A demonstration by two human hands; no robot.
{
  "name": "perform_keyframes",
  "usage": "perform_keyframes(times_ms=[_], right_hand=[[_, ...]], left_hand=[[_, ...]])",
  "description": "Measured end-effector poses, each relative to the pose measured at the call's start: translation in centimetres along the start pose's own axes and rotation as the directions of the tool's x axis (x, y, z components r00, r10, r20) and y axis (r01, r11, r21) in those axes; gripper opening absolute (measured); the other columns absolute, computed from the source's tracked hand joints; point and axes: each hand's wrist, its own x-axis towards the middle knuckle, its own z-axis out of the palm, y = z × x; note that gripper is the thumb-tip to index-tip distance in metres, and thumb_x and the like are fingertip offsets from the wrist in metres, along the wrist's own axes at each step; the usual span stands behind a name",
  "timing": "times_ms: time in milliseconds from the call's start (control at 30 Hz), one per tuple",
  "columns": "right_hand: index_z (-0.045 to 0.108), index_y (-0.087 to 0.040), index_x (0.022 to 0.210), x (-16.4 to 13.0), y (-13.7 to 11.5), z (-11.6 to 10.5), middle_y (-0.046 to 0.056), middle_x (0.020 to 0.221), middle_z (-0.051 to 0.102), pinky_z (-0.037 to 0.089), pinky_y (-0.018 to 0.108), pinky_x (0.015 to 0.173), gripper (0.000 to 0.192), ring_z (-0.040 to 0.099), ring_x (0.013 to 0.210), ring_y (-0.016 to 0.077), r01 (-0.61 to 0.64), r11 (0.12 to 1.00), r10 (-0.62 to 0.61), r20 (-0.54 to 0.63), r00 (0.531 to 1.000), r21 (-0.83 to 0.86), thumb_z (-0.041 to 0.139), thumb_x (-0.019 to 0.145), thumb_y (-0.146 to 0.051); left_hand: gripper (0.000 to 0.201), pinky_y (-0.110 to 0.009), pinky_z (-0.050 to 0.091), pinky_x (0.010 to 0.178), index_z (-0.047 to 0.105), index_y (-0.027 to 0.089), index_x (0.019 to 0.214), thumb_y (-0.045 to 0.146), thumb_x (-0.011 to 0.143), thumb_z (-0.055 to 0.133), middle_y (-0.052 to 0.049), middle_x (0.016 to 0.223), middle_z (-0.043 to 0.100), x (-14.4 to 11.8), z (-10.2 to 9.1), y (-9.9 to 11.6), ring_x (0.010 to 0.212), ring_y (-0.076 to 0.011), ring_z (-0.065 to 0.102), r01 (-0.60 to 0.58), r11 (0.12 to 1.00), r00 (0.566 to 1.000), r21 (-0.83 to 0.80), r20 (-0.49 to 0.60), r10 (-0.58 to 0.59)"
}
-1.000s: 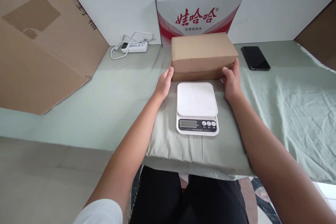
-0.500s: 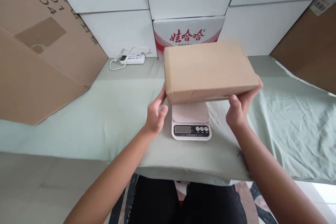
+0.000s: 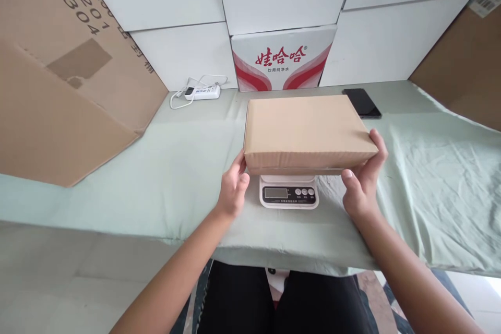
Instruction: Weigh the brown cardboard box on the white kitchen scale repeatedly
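Between my two hands is a brown cardboard box point(image 3: 305, 125), its top nearly level. My left hand point(image 3: 234, 185) grips the box at its left end, thumb toward me. At the right end, my right hand point(image 3: 364, 182) has its fingers around the near corner and its thumb below the edge. Directly under the box stands a white kitchen scale point(image 3: 289, 199) with a grey display and several round buttons. The box hides most of the scale's plate, and I cannot tell whether it rests its weight there. The display looks blank.
A black phone point(image 3: 362, 103) lies behind the box's right end. At the back left is a white power strip point(image 3: 202, 92) with a cable. A white-and-red carton point(image 3: 284, 60) stands against the wall, and large cardboard panels point(image 3: 66, 115) flank the green cloth point(image 3: 156, 167).
Both hands have brought the box down and toward me, over the scale. It now sits more level, and the phone and the carton's lower part have come into view behind it.
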Motion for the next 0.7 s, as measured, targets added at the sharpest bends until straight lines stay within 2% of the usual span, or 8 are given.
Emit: perform_keyframes(times_ms=[133,200,300,367,533,600,700], right_hand=[[0.027,-0.048,0.174,-0.3,0.0,-0.2,0.008,0.171,0.052,0.043,0.078,0.13,0.092,0.053,0.159,0.0436,-0.005,0.999,0.005,-0.002,1.0,0.042,0.067,0.094,-0.07],[0.031,-0.05,0.172,-0.4,-0.1,-0.2,0.008,0.164,0.06,0.05,0.076,0.125,0.089,0.059,0.152,0.044,-0.025,0.998,0.026,-0.008,1.0,0.052,0.068,0.093,-0.07],[0.042,-0.05,0.167,-0.2,-0.9,-0.3,0.008,0.154,0.066,0.059,0.071,0.112,0.082,0.068,0.138,0.0429,-0.065,0.996,0.066,-0.009,0.998,0.068,0.07,0.092,-0.068],[0.046,-0.051,0.164,0.4,-1.9,-0.5,0.007,0.146,0.068,0.061,0.069,0.105,0.08,0.069,0.132,0.0423,-0.059,0.992,0.063,-0.028,0.998,0.107,0.072,0.09,-0.065],[0.052,-0.056,0.156,4.6,-3.6,0.0,0.005,0.143,0.063,0.06,0.07,0.106,0.076,0.066,0.131,0.0418,0.081,0.989,-0.072,-0.077,0.994,0.128,0.07,0.083,-0.072],[0.05,-0.053,0.156,7.1,-3.2,1.0,0.005,0.149,0.06,0.057,0.071,0.113,0.077,0.065,0.134,0.0404,0.142,0.982,-0.134,-0.078,0.988,0.121,0.068,0.085,-0.074],[0.05,-0.041,0.155,10.5,-0.9,3.4,0.007,0.16,0.054,0.049,0.068,0.126,0.078,0.058,0.147,0.0398,0.212,0.967,-0.2,-0.097,0.975,0.142,0.068,0.086,-0.074]], left_hand=[[0.078,-0.056,0.042,0.14,0.054,0.025,0.167,0.071,0.105,0.057,-0.016,0.175,0.056,-0.3,-0.2,-0.1,0.168,-0.0402,0.047,-0.024,0.999,0.999,0.028,-0.04,0.025],[0.078,-0.056,0.042,0.14,0.054,0.025,0.168,0.072,0.105,0.055,-0.016,0.175,0.056,-0.4,-0.2,-0.1,0.169,-0.0399,0.046,-0.028,0.999,0.999,0.032,-0.033,0.029],[0.072,-0.056,0.047,0.137,0.059,0.025,0.164,0.069,0.106,0.054,-0.015,0.17,0.062,0.0,-0.3,0.3,0.164,-0.0387,0.054,-0.036,0.999,0.999,0.017,-0.01,0.037],[0.07,-0.055,0.053,0.131,0.064,0.023,0.158,0.068,0.106,0.056,-0.015,0.164,0.068,0.9,-0.4,0.9,0.159,-0.0384,0.06,-0.076,0.997,0.997,-0.002,-0.034,0.076],[0.069,-0.051,0.059,0.124,0.073,0.023,0.145,0.075,0.103,0.055,-0.014,0.151,0.077,6.2,-0.7,2.2,0.154,-0.0377,0.064,-0.162,0.987,0.985,-0.012,-0.053,0.162],[0.069,-0.051,0.056,0.126,0.074,0.025,0.142,0.078,0.103,0.053,-0.012,0.149,0.078,8.8,-0.6,1.8,0.157,-0.0372,0.062,-0.163,0.986,0.985,0.022,-0.053,0.164],[0.071,-0.051,0.051,0.13,0.073,0.026,0.144,0.08,0.103,0.051,-0.012,0.153,0.076,12.1,-0.7,-0.1,0.161,-0.0359,0.058,-0.14,0.99,0.987,0.025,-0.07,0.141]])
